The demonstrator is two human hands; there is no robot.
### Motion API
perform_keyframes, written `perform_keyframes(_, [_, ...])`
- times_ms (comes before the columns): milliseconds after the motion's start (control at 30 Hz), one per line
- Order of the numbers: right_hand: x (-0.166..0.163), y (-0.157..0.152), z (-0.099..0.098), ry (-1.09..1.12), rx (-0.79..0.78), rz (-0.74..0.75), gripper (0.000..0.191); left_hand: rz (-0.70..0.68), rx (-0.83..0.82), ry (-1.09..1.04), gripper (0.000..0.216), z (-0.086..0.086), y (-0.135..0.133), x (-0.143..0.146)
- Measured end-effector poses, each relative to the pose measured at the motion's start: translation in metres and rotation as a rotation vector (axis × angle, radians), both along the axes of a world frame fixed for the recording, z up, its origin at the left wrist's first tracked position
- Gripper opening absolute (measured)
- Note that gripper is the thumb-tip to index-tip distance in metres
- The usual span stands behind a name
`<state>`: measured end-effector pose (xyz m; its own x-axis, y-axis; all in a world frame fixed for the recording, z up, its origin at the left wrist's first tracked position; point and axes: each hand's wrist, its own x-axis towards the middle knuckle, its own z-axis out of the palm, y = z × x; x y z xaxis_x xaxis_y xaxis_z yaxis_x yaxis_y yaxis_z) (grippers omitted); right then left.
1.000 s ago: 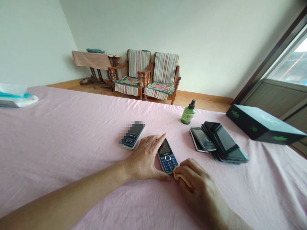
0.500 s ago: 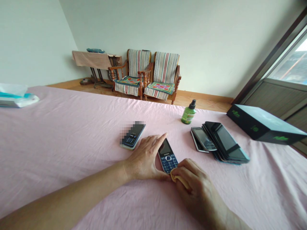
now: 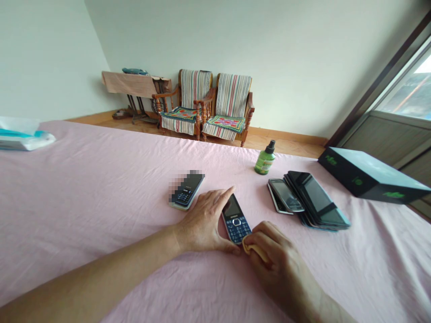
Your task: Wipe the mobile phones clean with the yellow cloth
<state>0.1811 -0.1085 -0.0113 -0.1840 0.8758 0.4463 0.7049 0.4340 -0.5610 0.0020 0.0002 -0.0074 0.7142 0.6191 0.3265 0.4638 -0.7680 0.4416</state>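
Note:
A dark blue keypad phone [image 3: 236, 220] lies face up on the pink cloth. My left hand [image 3: 204, 220] braces it from the left, with a finger by its top end and the thumb by its bottom end. My right hand [image 3: 278, 255] is closed on a folded yellow cloth [image 3: 255, 251], which touches or nearly touches the lower right corner of the phone. Part of the yellow cloth is hidden in the fingers. Left of the phone, beyond my left hand, another keypad phone [image 3: 187, 190] rests on a lighter one, partly blurred out.
To the right are a stacked pair of phones [image 3: 289, 197] and a pile of larger phones [image 3: 318, 197]. A green spray bottle [image 3: 264, 160] stands behind them, a black box [image 3: 373, 172] farther right. A tissue pack [image 3: 25, 140] lies far left on the pink cloth [image 3: 101, 193].
My right hand has shifted slightly to the right and up with the yellow cloth, showing a little more of the phone's lower keys. The left hand has stayed in place.

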Motion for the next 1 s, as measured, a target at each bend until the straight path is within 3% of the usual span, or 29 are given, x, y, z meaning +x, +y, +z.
perform_keyframes(300, [-0.006, -0.001, 0.001, -0.009, 0.015, 0.039, 0.025, 0.002, -0.008, 0.004, 0.114, 0.0, 0.0, 0.0])
perform_keyframes(500, [0.006, 0.0, 0.002, -0.011, 0.013, -0.031, 0.022, -0.003, -0.006, 0.012, 0.116, 0.0, 0.0, 0.0])
perform_keyframes(767, [-0.008, -0.001, -0.001, -0.021, 0.009, 0.059, 0.025, 0.001, -0.003, 0.005, 0.116, 0.001, -0.001, 0.001])
perform_keyframes(1000, [0.005, 0.0, 0.003, 0.015, 0.001, -0.055, 0.023, 0.0, 0.003, 0.007, 0.121, 0.0, 0.0, 0.0])
